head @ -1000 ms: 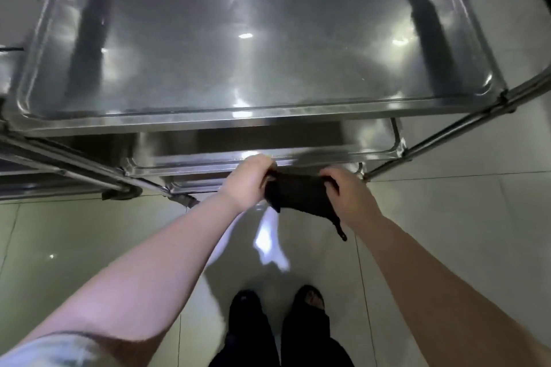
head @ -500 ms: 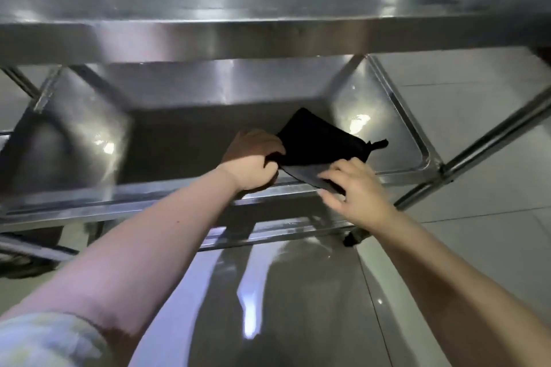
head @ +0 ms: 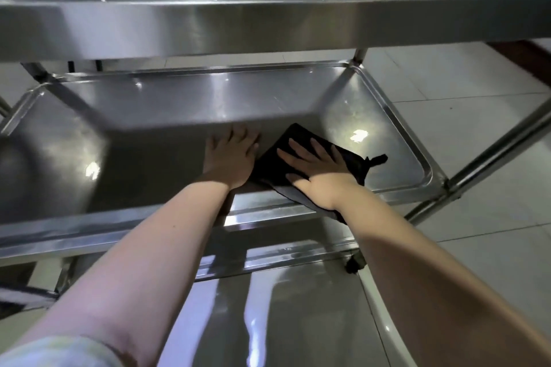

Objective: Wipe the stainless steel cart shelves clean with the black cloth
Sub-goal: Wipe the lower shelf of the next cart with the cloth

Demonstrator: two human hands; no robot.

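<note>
1. A pale sleeve point(head: 59, 351) shows at 7 o'clock, with both bare forearms reaching forward over the tiled floor point(head: 477, 232).
2. Below the arms, the near rim of the bottom shelf point(head: 268, 259) runs across, a dark caster point(head: 354, 264) at its right end.
3. Past it lies the middle shelf point(head: 149, 140), a shallow steel tray with raised edges and bright light glints.
4. The right hand point(head: 320, 174) lies flat on the cloth point(head: 293, 140), fingers spread apart, pressing it to the middle shelf at about 3 o'clock of the tray's centre.
5. The cloth's near corner hangs over the shelf's front rim under the right wrist; a small loop sticks out toward 3 o'clock.
6. The left hand point(head: 231, 158) rests palm-down on bare steel just beside the cloth, fingers open, gripping nothing.
7. At 12 o'clock, the top shelf point(head: 208, 27) spans the view overhead.
</note>
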